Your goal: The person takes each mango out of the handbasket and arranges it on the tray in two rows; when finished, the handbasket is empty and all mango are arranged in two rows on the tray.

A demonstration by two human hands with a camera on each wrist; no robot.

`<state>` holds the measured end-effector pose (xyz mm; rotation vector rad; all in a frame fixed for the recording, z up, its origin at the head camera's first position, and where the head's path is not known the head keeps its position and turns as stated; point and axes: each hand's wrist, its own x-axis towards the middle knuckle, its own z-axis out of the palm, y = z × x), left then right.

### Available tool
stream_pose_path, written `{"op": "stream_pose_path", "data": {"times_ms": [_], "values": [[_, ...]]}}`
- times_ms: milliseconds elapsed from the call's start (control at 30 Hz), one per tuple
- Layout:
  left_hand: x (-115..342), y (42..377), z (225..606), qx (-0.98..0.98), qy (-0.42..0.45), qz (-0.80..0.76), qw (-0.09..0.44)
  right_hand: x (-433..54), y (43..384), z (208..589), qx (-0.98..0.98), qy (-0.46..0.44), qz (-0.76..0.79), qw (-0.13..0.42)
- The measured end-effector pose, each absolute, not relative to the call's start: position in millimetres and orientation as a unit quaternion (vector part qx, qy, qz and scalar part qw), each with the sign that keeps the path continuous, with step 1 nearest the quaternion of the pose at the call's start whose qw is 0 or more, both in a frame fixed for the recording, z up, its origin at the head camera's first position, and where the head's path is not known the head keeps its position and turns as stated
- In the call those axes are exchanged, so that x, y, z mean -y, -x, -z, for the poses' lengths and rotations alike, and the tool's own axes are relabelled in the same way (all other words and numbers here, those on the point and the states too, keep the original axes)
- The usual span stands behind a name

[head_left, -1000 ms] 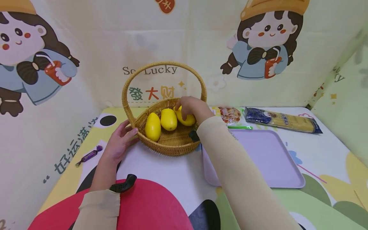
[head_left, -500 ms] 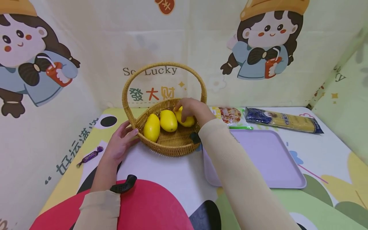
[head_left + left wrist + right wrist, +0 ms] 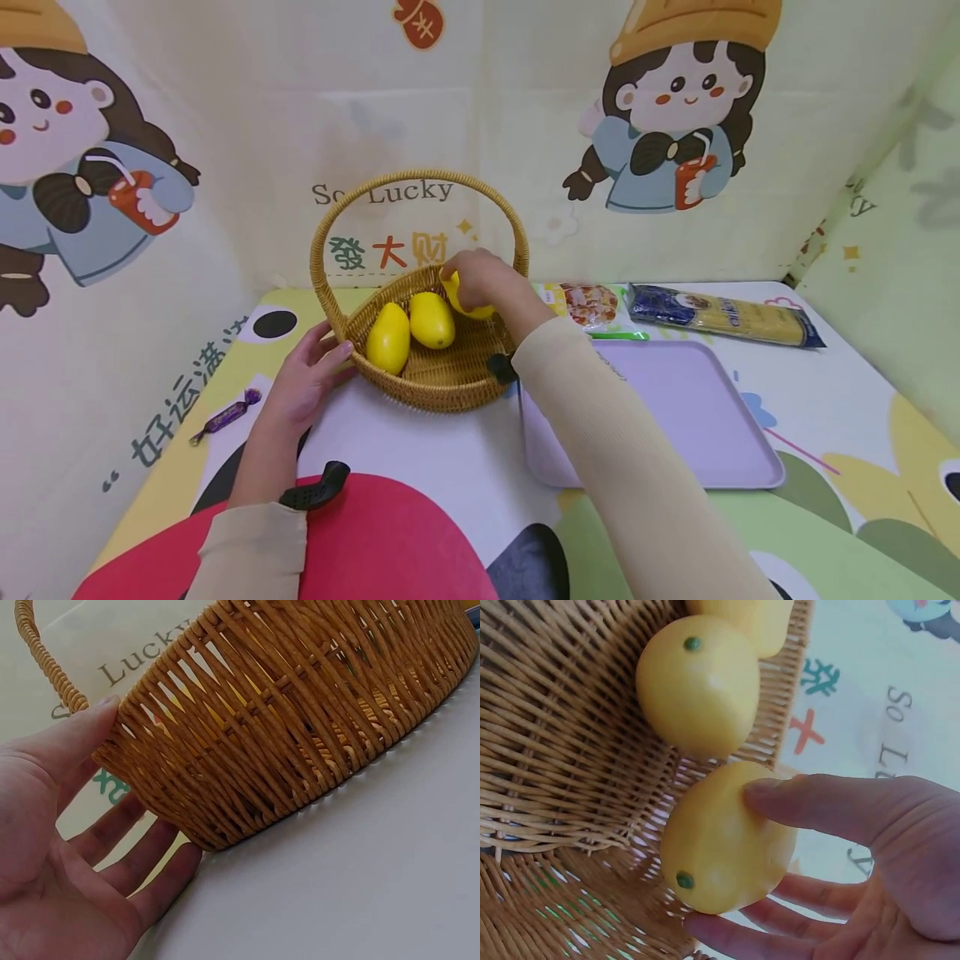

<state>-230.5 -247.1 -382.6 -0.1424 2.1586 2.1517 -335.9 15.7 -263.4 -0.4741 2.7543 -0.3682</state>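
Observation:
A round wicker basket (image 3: 450, 396) with a tall hoop handle stands on the table, holding yellow mangoes. One mango (image 3: 388, 338) lies at its left, and another mango (image 3: 432, 321) lies in the middle. My right hand (image 3: 486, 283) reaches over the basket's right side and grips a third mango (image 3: 727, 836), thumb on one side and fingers on the other. Green stem nubs show on two mangoes in the right wrist view. At the basket's left side, my left hand (image 3: 82, 832) holds the rim, thumb on top and fingers spread against the woven wall.
A lilac tray (image 3: 720, 417) lies right of the basket, partly behind my right forearm. Behind it are a food packet (image 3: 588, 304) with a green strip and a long pasta bag (image 3: 723, 315). A purple-wrapped candy (image 3: 227, 415) lies at the left. Printed cloth walls enclose the table.
The mango in my right hand has risen slightly from the basket floor. My left hand stays at the basket's rim. The head view has shifted slightly.

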Motion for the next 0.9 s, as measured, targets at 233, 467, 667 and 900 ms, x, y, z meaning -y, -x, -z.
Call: {"op": "stream_pose_path", "data": {"times_ms": [233,467,667,900], "values": [[249.5,230.0,383.8,-0.706,0.042,-0.706,0.039,-13.4,328.3,258.0,-0.962,0.185,0.139,0.144],[249.3,230.2,383.7,-0.704,0.040,-0.708,0.040,-18.8,320.9,253.9,-0.948,0.193,0.192,0.162],[249.3,229.9,381.3,-0.708,0.039,-0.704,0.040,-28.8,316.0,253.8,-0.937,0.208,0.224,0.166],[248.2,229.6,383.2,-0.708,0.043,-0.703,0.040,-37.0,311.9,253.4,-0.931,0.225,0.237,0.161]]}}
